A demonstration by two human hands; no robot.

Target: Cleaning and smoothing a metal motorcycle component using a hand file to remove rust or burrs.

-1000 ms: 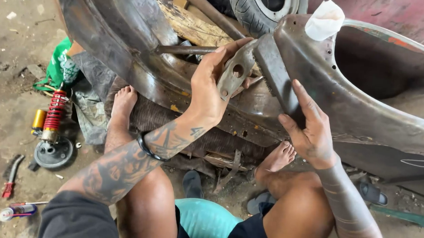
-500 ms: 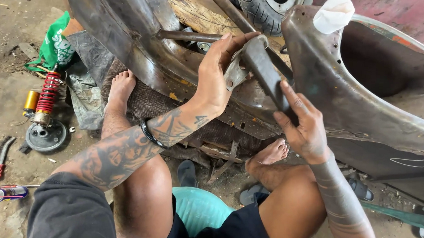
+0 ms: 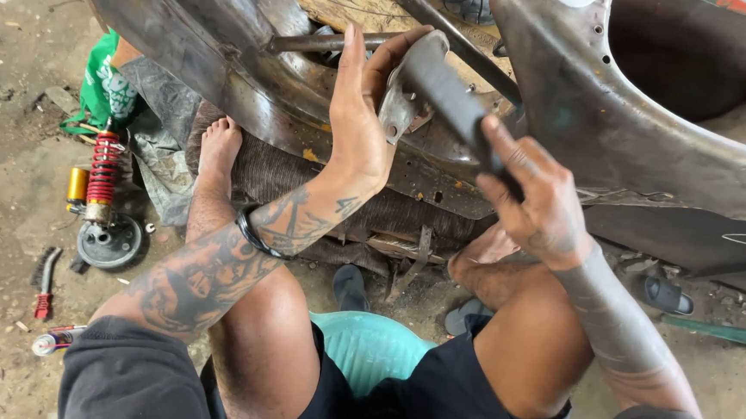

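Metal everywhere: rusty scooter frame [image 3: 227,62] tipped across the far side of the view, bare and brown. Left hand [image 3: 357,118] up against it, palm flat on the curved shell, fingers stretched out and loose, thumb hooked over the near edge of a grey bracket [image 3: 401,108]. No closed grip there, just a steadying press. Right hand [image 3: 533,198] wrapped around the near end of a dark flat bar [image 3: 449,93], fingers curled over the top, thumb underneath out of sight. Bar slanting up and left from that fist, far end meeting the bracket just beside the left thumb. Thin rod [image 3: 331,41] poking out of the frame just far of the left fingertips.

Down low, bare left foot [image 3: 217,152] planted on the dirt floor [image 3: 5,152] against the frame's underside. Teal stool [image 3: 364,347] between the knees, dark shorts either side. Black band on the left wrist.

Off to the left on the floor: red shock spring [image 3: 103,171] standing by a round metal disc [image 3: 109,241], green bag [image 3: 100,89] beyond it, small red-handled brush [image 3: 45,280] nearer. Black sandal [image 3: 665,295] lying on the right under the frame.
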